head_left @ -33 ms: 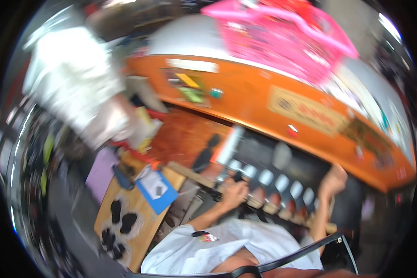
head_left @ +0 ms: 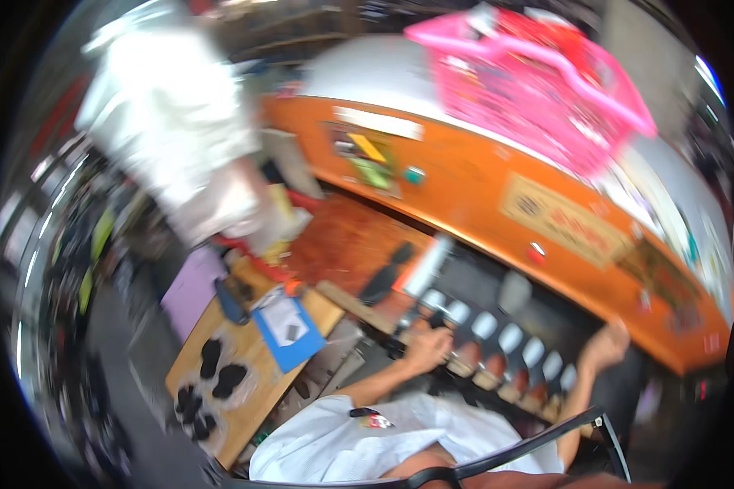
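Note:
Blurred by motion, my left hand [head_left: 428, 349] is closed at the left end of a row of pale, rounded pieces [head_left: 484, 326] with brown lower parts. A small black thing [head_left: 439, 319] shows at its fingers; its kind is unclear. My right hand [head_left: 603, 345] is raised past the row's right end, near the orange front of the bench. Its fingers are too smeared to read. The row lies along a black surface [head_left: 475, 274]. A single grey oval piece [head_left: 515, 292] lies farther back on it.
A pink basket [head_left: 530, 98] with red contents stands on the orange-fronted bench [head_left: 457, 196]. At left, a wooden table [head_left: 257, 391] bears a blue board [head_left: 300, 346] and black sole-shaped pieces [head_left: 229, 381]. A person in a pale garment [head_left: 171, 114] stands at far left.
The whole scene has shifted rightward in the picture as the view turned. Both hands keep about the same places beside the row.

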A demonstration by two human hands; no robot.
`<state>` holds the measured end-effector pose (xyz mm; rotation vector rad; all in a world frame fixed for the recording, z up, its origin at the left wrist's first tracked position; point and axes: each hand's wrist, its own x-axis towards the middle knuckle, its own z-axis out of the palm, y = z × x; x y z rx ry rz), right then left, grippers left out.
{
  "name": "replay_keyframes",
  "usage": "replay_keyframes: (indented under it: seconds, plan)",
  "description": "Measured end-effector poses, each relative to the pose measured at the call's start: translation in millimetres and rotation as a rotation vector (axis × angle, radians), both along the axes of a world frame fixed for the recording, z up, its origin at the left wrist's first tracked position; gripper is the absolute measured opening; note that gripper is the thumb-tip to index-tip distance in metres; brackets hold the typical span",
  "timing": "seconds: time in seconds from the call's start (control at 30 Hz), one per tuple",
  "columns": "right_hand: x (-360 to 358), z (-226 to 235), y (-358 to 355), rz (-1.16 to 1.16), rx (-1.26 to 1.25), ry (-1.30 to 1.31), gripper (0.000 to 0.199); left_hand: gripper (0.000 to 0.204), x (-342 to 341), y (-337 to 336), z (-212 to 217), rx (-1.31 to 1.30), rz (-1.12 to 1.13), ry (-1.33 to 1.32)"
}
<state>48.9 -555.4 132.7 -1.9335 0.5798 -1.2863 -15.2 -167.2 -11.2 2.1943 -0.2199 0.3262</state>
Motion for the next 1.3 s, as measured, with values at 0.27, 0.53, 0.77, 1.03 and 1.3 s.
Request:
replay_keyframes:
  seconds: [0.27,0.53,0.77,1.03,1.3]
  plan:
    - [20.7,-4.2,-93.1,0.351,-0.098,-0.081,0.022,0.025,31.8,-32.4,25.4,0.077,0.013,0.095]
    - [-77.7,-58.1,-31.2,0.389,-0.246,0.315,0.008,0.028,73.1,-56.1,38.0,0.03,0.107,0.147]
    - [-89.2,-113.9,21.1,0.366,-0.395,0.489,0.025,0.031,72.4,-55.4,28.1,0.044,0.128,0.188]
    - [-91.0,-127.3,30.9,0.325,-0.321,0.541,0.024,0.029,70.1,-55.4,27.1,0.043,0.171,0.165]
    - [-140.5,-119.4,45.7,0.357,-0.264,0.567,0.018,0.027,25.1,-30.3,5.2,-0.045,0.119,0.231]
